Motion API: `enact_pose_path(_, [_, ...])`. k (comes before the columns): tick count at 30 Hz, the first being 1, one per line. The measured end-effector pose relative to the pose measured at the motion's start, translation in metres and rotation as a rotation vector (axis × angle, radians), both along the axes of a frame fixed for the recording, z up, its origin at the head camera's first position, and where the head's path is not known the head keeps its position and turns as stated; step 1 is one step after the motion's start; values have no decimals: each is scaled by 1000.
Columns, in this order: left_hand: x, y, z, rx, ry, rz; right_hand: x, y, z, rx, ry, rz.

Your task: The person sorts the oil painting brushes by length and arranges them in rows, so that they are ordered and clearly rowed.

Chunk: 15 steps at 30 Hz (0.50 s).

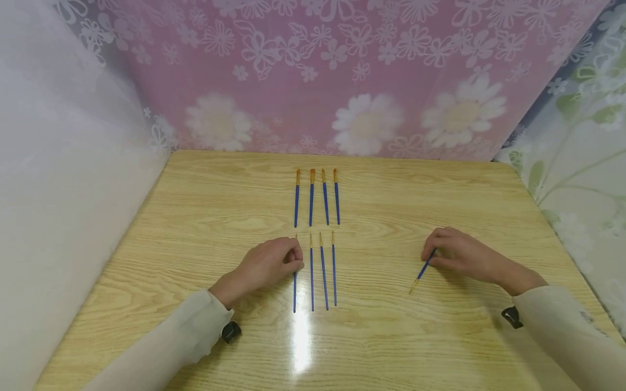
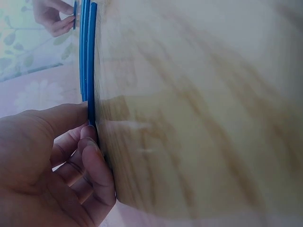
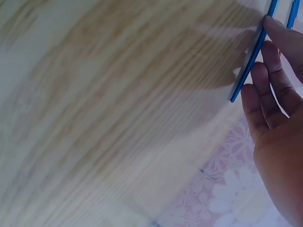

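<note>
On the left, my left hand [image 1: 266, 266] pinches the leftmost thin paintbrush [image 1: 295, 293] of the front row between thumb and fingers. In the left wrist view this blue handle [image 2: 92, 61] lies along the tabletop, the fingertips right at the wood. Three more thin paintbrushes [image 1: 323, 277] lie just right of that hand, tips pointing away from me. Over at the right, my right hand [image 1: 459, 255] pinches another thin paintbrush [image 1: 424, 269], its golden tip slanting toward me and to the left. The right wrist view has its blue handle [image 3: 251, 61] along the fingertips, close over the table.
Behind the front row lies a row of several wider paintbrushes [image 1: 311, 203] with orange bristles and blue handles. The wood-grain table [image 1: 381, 336] meets a pink flowered wall [image 1: 293, 108] at the back. A white surface [image 1: 73, 163] rises on the left, a leafy one [image 1: 582, 163] on the right.
</note>
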<state>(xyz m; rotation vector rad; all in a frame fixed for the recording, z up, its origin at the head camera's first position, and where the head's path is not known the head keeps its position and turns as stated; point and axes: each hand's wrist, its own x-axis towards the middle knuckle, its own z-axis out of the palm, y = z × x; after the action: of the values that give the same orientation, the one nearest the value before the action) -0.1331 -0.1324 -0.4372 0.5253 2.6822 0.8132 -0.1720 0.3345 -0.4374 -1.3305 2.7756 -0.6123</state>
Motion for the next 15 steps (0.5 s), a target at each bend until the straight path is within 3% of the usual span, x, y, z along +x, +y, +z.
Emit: enact_pose_path(15, [0, 0, 2, -5, -10, 7, 2, -3, -6, -40, 12, 6])
